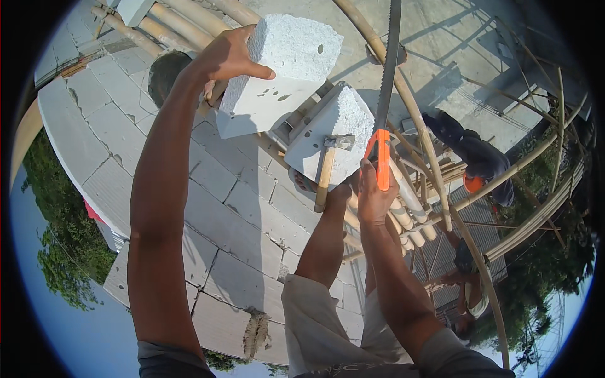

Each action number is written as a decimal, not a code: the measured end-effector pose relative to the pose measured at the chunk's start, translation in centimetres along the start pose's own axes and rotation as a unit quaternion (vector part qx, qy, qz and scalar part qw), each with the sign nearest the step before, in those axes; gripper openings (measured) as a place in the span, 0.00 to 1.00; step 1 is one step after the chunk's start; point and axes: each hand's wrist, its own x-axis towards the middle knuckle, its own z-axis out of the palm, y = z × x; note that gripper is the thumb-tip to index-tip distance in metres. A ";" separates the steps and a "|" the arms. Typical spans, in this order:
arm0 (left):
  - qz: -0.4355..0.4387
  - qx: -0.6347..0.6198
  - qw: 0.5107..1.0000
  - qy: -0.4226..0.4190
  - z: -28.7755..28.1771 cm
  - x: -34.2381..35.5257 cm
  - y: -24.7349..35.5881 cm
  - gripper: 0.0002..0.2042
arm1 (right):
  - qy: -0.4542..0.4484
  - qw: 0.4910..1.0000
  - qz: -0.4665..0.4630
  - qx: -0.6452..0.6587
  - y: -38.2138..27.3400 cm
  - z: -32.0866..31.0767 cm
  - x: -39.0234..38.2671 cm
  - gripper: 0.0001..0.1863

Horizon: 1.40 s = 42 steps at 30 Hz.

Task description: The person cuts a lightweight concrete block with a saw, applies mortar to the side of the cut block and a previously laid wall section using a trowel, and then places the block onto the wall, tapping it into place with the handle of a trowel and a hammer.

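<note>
A white aerated concrete block [277, 75] with pitted faces is gripped at its upper left edge by my left hand [233, 60], thumb over the front. My right hand [377, 189] is wrapped round the orange handle of a hand saw [382, 155], whose long dark blade [389, 69] points upward, right of the blocks. A second, rough-cut white block [356, 120] sits below and right of the first, with a wooden-handled hammer [327, 170] lying on it. My bare leg and foot show beneath this block.
A white block wall [101, 126] runs along the left. Bamboo poles [176, 34] lie under the blocks, and bamboo scaffolding [479, 195] crosses the right. A person in dark clothes and orange helmet [485, 164] is on the scaffold, another person [467, 290] lower right. A concrete surface [447, 44] lies beyond.
</note>
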 end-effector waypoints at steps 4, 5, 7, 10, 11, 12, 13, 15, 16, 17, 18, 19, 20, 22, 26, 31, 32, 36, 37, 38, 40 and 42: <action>0.055 0.005 0.995 -0.084 3.2 8.0 -2.2 0.48 | 0.012 0.999 -0.006 -0.033 0.0 -0.3 -0.7 0.07; 0.041 -0.054 0.996 -0.049 4.2 9.0 -2.2 0.50 | 0.005 0.999 -0.006 -0.038 0.1 -0.4 -0.5 0.06; 0.016 -0.090 0.996 0.016 5.5 11.2 -3.4 0.53 | -0.006 0.999 0.017 -0.049 -0.8 -0.1 -1.1 0.07; -0.029 -0.144 0.989 0.028 8.1 13.4 -3.9 0.53 | -0.019 0.995 0.030 -0.097 -2.7 0.3 -1.0 0.08; -0.027 -0.146 0.988 0.031 8.4 13.5 -4.3 0.53 | -0.019 0.993 0.028 -0.111 -2.8 0.3 -1.1 0.07; -0.019 -0.201 0.978 0.043 9.2 13.2 -4.5 0.54 | -0.015 0.991 0.026 -0.129 -2.7 -0.1 -0.8 0.07; -0.017 -0.252 0.966 0.053 9.6 12.8 -5.1 0.54 | -0.024 0.993 0.045 -0.103 -2.6 -0.2 -0.6 0.07; -0.026 -0.210 0.976 0.047 9.9 12.1 -6.6 0.54 | -0.033 0.993 0.054 -0.098 -2.3 -0.4 -0.6 0.08; -0.037 -0.164 0.985 0.042 10.1 11.8 -7.3 0.55 | -0.044 0.993 0.063 -0.090 -2.2 -0.3 -0.7 0.08; -0.040 -0.166 0.984 0.043 10.4 11.6 -7.8 0.55 | -0.047 0.993 0.063 -0.092 -2.3 -0.1 -0.9 0.08; -0.054 -0.161 0.984 0.046 10.8 11.4 -8.1 0.56 | -0.050 0.992 0.053 -0.101 -2.3 0.3 -1.0 0.08; -0.069 -0.157 0.984 0.050 11.2 11.1 -8.3 0.58 | -0.053 0.992 0.043 -0.110 -2.3 0.6 -1.2 0.08; -0.084 -0.154 0.983 0.053 11.6 10.8 -8.6 0.60 | -0.056 0.991 0.040 -0.113 -2.3 0.9 -1.2 0.08; -0.089 -0.158 0.979 0.092 12.9 10.1 -9.1 0.56 | -0.079 0.987 0.037 -0.132 -2.7 1.5 -1.4 0.07; -0.192 0.007 0.845 0.499 20.8 5.7 -8.0 0.52 | -0.076 0.993 -0.012 -0.086 -2.9 0.9 -0.6 0.11; -0.355 -0.536 0.620 0.451 26.3 -0.3 -9.4 0.59 | -0.161 0.954 -0.096 -0.233 -6.8 0.7 2.2 0.20; -0.266 -0.599 0.641 0.400 27.3 -0.9 -11.0 0.60 | -0.168 0.954 -0.094 -0.230 -6.9 0.7 2.9 0.20; -0.342 -0.569 0.636 0.394 27.4 1.1 -9.7 0.54 | -0.161 0.919 -0.160 -0.324 -8.2 -1.1 4.8 0.20; -0.355 -0.547 0.650 0.389 26.9 1.2 -10.0 0.54 | -0.163 0.910 -0.158 -0.348 -8.2 -1.6 5.1 0.20; -0.356 -0.549 0.648 0.390 26.2 1.4 -10.4 0.54 | -0.165 0.900 -0.157 -0.372 -8.2 -1.9 5.3 0.20; -0.293 -0.534 0.707 0.359 23.8 1.3 -11.0 0.59 | -0.179 0.905 -0.181 -0.341 -7.3 -2.2 5.3 0.21; -0.293 -0.514 0.725 0.351 24.5 1.2 -11.7 0.62 | -0.179 0.903 -0.218 -0.324 -7.3 -2.2 4.6 0.20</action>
